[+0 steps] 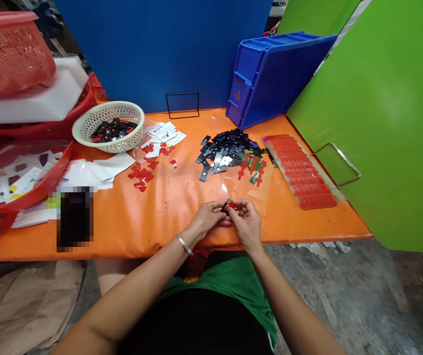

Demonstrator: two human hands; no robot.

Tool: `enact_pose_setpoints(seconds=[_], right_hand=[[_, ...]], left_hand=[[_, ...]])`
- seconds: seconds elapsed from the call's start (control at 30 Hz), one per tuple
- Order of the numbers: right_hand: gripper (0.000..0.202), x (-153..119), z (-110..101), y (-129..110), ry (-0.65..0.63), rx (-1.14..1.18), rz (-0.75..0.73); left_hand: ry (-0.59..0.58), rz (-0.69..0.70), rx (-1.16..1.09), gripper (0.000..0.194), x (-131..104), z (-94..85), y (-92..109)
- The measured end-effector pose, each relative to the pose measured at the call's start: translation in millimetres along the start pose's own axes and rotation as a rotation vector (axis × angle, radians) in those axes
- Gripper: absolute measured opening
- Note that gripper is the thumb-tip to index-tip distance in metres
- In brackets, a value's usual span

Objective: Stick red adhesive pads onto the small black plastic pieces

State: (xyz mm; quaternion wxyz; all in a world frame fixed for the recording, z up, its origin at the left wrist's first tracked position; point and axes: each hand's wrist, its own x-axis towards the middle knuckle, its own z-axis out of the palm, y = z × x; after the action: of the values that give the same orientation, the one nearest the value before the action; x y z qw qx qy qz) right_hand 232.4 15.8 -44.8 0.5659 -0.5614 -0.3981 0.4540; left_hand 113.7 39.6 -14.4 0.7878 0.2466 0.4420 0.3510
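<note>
A small black and red piece (pixel 228 206) is held between my two hands, above the front part of the orange table. My left hand (pixel 210 217), with a silver bracelet at the wrist, pinches its left side. The fingers of my right hand (pixel 246 220) close on its right side, the thumb over the red part. Beyond my hands lies a heap of black pieces (pixel 233 148), with red and green pieces (pixel 254 167) at its right edge. Loose red pieces (pixel 143 172) are scattered to the left of the heap.
A cream basket (pixel 82 125) holds black and red parts at the left, beside white cards (pixel 163 132) and red baskets (pixel 12 59). A blue crate (pixel 281 74) stands on its side at the back. Right lies a red sheet (pixel 300 172) near a wire stand (pixel 344 160).
</note>
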Motion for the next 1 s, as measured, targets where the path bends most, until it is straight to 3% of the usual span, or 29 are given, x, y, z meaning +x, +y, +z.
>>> enact_pose_setpoints(seconds=[0.63, 1.0], right_hand=[[0.025, -1.0, 3.1, -0.2, 0.014, -0.076, -0.034], [0.016, -6.4, 2.2, -5.5, -0.019, -0.09, -0.124]], left_hand=[[0.002, 0.024, 0.01, 0.023, -1.2, 0.4, -0.4], [0.086, 0.059, 0.024, 0.015, -0.5, 6.4, -5.0]])
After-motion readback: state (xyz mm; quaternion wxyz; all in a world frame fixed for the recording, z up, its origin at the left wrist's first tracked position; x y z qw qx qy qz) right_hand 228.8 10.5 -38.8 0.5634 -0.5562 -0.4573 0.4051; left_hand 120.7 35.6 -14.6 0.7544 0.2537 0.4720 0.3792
